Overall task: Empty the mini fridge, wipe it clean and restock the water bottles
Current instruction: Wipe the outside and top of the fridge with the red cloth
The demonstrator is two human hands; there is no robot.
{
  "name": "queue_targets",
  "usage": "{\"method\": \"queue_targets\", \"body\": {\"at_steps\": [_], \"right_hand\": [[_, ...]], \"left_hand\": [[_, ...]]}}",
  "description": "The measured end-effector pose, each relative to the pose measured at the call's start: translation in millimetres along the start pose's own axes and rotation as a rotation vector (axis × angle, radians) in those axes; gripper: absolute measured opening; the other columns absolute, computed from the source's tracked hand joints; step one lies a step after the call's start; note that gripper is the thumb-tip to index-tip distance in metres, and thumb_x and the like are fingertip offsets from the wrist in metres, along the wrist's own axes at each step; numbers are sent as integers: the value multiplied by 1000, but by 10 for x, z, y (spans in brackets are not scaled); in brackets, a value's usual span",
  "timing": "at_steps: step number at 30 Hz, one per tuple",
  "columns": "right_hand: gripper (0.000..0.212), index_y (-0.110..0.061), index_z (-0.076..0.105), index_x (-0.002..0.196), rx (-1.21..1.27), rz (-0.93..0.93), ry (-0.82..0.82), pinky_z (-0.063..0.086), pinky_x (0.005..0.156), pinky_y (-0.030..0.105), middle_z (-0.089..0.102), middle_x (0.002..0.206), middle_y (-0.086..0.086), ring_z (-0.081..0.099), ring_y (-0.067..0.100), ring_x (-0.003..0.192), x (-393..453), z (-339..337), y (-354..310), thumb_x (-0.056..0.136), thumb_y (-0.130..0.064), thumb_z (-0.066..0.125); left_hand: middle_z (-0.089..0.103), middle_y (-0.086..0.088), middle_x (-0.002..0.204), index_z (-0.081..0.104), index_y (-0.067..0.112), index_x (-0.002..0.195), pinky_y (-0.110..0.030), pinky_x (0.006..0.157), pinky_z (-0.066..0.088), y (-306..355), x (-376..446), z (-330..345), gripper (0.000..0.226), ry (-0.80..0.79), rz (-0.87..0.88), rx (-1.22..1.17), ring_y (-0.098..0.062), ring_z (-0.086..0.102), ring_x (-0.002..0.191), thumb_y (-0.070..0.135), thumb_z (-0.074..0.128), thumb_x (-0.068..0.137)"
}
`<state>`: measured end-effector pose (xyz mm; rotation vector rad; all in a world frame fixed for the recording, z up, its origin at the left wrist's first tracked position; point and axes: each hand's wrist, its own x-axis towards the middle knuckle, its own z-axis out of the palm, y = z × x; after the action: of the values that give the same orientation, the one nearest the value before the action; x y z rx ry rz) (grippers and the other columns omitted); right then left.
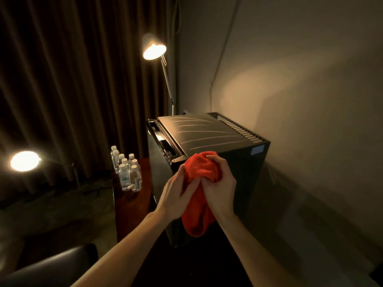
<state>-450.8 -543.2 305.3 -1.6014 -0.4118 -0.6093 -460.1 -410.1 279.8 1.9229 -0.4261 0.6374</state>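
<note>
Hands: I see my left hand and right hand together in front of me, both with fingers curled round the red cloth; they bunch its top while a loose tail hangs down between my wrists.
Mini fridge: black, just beyond my hands against the right wall; I judge its door stands open on the left side, but I cannot see inside, so I cannot tell whether it is emptied.
Water bottles: clustered upright on the dark wooden tabletop, left of the fridge and close to that door.
Lamps: one lit lamp far behind the fridge; another at the left edge.
Risk, cloth: the hanging tail could snag on the door's edge or drag grime back over wiped parts; I would gather it first.
Risk, bottles: they stand tightly packed near the tabletop's far edge; a careless left elbow or swinging door could topple several at once.
Risk, light: the room is dim; I might miss smears inside.
</note>
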Motion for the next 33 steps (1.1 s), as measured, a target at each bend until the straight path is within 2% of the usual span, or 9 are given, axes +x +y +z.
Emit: {"method": "queue_targets", "body": {"at_steps": [4, 7, 11, 16, 19, 22, 25, 30, 33], "right_hand": [[44, -28, 56, 123, 78, 61, -57, 44, 88, 8, 61, 111, -23, 59, -6, 103, 66, -109, -92, 83, -26, 74], [45, -31, 52, 127, 108, 79, -127, 43, 88, 7, 59, 113, -25, 56, -7, 106, 120, -201, -157, 85, -32, 69], [48, -35, 50, 129, 46, 60, -193, 45, 99, 21, 56, 121, -25, 53, -4, 115, 247, -278, -208, 86, -38, 70], [45, -36, 54, 125, -131, 30, -169, 46, 102, 29, 54, 124, -23, 50, -9, 115, 538, -257, -187, 84, -42, 71], [48, -36, 54, 126, -200, 6, -160, 45, 102, 29, 54, 126, -22, 49, -8, 116, 654, -103, -203, 82, -46, 72], [51, -33, 55, 126, -247, -20, -150, 42, 100, 21, 54, 127, -20, 48, -8, 116, 719, 118, -295, 80, -46, 73], [50, -35, 55, 125, -293, -6, -138, 42, 101, 25, 54, 126, -21, 48, -9, 116, 782, 330, -351, 80, -46, 74], [43, -34, 59, 120, -376, 2, -85, 45, 101, 29, 58, 120, -22, 51, -8, 112, 820, 553, -357, 81, -43, 74], [34, -30, 64, 111, -439, -37, -48, 49, 95, 26, 62, 110, -20, 57, -5, 105, 820, 566, -354, 81, -44, 74]], "left_hand": [[63, 7, 104, 51, 20, 122, -38, 85, 52, 226, 79, 166, 47, 63, -8, -29, -12, 63, 95, 58, 41, 96], [64, 9, 100, 54, 20, 116, -37, 84, 52, 299, 190, 212, 35, 119, -28, -50, -12, 64, 92, 46, 41, 98], [66, 18, 95, 56, 21, 110, -21, 79, 50, 330, 452, 113, 16, 162, 14, -48, -5, 65, 88, 20, 44, 99], [64, 15, 90, 56, 17, 107, -10, 73, 46, 209, 789, -175, 22, 120, 49, -31, 2, 63, 84, -1, 44, 100], [64, 13, 94, 55, 18, 109, -8, 74, 47, 119, 970, -348, 22, 90, 55, -57, 4, 62, 86, 2, 41, 102], [66, 9, 97, 58, 14, 110, -21, 80, 52, -47, 1130, -534, 17, 92, 41, -96, -4, 64, 90, 8, 43, 103], [66, 9, 89, 61, 16, 103, -32, 78, 52, -203, 1301, -701, 19, 88, 48, -65, -6, 62, 84, 27, 45, 103], [65, 15, 79, 61, 28, 97, -8, 65, 42, -279, 1423, -941, 20, -37, 157, -31, 4, 61, 74, 47, 58, 91], [63, 17, 72, 60, 32, 94, -7, 61, 42, -356, 1442, -1003, 32, -150, 230, 9, 5, 60, 67, 57, 66, 75]]}}
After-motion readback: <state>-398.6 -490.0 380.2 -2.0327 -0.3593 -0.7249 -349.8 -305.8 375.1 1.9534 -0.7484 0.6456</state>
